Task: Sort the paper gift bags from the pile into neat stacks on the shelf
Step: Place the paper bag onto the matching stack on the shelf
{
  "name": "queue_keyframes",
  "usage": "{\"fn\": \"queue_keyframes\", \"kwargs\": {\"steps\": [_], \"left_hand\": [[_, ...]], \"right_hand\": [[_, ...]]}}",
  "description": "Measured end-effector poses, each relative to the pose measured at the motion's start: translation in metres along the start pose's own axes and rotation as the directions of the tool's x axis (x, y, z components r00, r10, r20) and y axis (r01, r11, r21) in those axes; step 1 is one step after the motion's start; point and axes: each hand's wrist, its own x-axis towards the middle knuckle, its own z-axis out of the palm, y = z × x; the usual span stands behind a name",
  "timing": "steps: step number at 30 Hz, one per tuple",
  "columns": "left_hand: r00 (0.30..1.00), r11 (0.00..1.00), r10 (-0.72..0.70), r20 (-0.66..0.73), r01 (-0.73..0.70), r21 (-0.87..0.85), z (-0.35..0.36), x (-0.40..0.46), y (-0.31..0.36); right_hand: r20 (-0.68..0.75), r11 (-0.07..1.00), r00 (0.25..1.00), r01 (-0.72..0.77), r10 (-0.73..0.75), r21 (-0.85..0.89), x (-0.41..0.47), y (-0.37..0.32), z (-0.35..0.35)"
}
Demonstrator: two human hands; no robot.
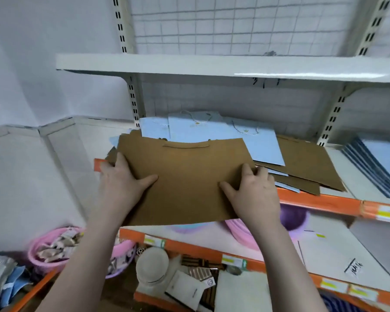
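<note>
Head view, single frame. I see both hands on one flat brown kraft paper gift bag [185, 181], held roughly level over the front edge of the middle shelf [320, 200], its near edge overhanging the orange shelf lip.

Left hand [122, 179]: at 9 o'clock of the bag, thumb lying on the top face and pointing toward 3 o'clock, fingers wrapped around the left edge and hidden beneath. It grasps the bag.

Right hand [254, 190]: at 4 o'clock of the bag, thumb pressed on the top face, fingers curled over the right edge. It grasps the bag too.

The bag's flat paper handle [186, 145] lies at 12 o'clock on its face.

Behind the held bag, at 12 to 2 o'clock, sits the loose pile: pale blue gift bags [212, 129] fanned and overlapping, with more brown bags [306, 163] spread beneath them toward 3 o'clock, corners sticking past the shelf lip.

At far 3 o'clock, well apart from the pile, a squared stack of blue-grey bags [378, 170] rests on the same shelf.

White upper shelf [189, 64] at 12 o'clock, wire grid panel [234, 23] above it.

At 7 o'clock, low down, a pink basket [38, 251] holds small packets; contents too blurred to name.
</note>
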Motion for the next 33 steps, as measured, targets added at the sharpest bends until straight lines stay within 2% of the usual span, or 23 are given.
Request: {"fn": "queue_keyframes", "kwargs": {"steps": [4, 9, 21, 33], "left_hand": [[0.998, 0.999, 0.045, 0.039, -0.045, 0.009, 0.010, -0.032, 0.027], [0.988, 0.991, 0.129, 0.087, -0.126, -0.039, 0.035, -0.087, 0.092], [0.945, 0.971, 0.222, 0.242, -0.193, -0.139, 0.141, -0.268, 0.315], [0.880, 0.924, 0.369, 0.299, -0.314, -0.216, 0.227, -0.344, 0.475]], "right_hand": [[-0.023, 0.998, 0.998, -0.057, 0.057, -0.008, -0.024, 0.041, -0.021], [-0.040, 0.988, 0.987, -0.154, 0.154, 0.005, -0.054, 0.124, -0.048], [-0.059, 0.946, 0.947, -0.320, 0.317, -0.055, -0.126, 0.406, -0.144], [-0.116, 0.904, 0.899, -0.428, 0.423, -0.019, -0.106, 0.590, -0.193]]}}
